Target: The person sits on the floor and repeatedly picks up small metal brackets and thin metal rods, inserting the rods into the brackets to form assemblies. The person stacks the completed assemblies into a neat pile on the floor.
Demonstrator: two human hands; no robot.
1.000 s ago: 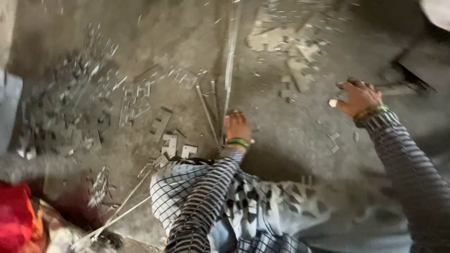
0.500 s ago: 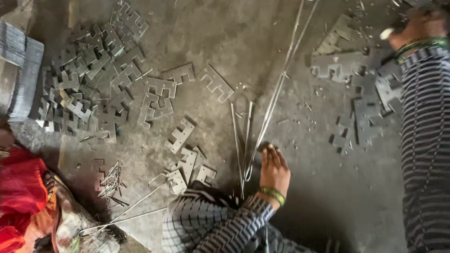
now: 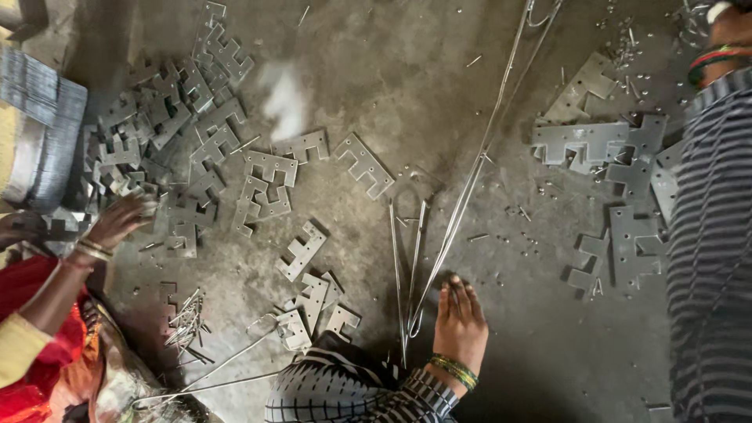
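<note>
My left hand (image 3: 460, 323) lies flat on the grey concrete floor (image 3: 376, 70), palm down and fingers out, with green bangles at the wrist. It holds nothing and rests beside the lower ends of long thin wire rods (image 3: 470, 180) and a bent wire loop (image 3: 407, 235). My right hand (image 3: 724, 27) is at the top right corner, mostly cut off by the frame edge. Only its wrist with bangles and the striped sleeve show. Flat notched metal brackets (image 3: 595, 145) lie below that hand.
Another person's hand (image 3: 117, 221), from a red and yellow sleeve, reaches into a big pile of brackets (image 3: 157, 133) at the left. Loose brackets (image 3: 301, 251), a bunch of nails (image 3: 184, 317) and small screws (image 3: 627, 47) litter the floor. A stack of metal sheets (image 3: 39, 125) stands far left.
The view has shifted left and down. My right hand has slid up to the top right corner. My left hand stays flat by the wire ends. The other person's hand now shows at the pile.
</note>
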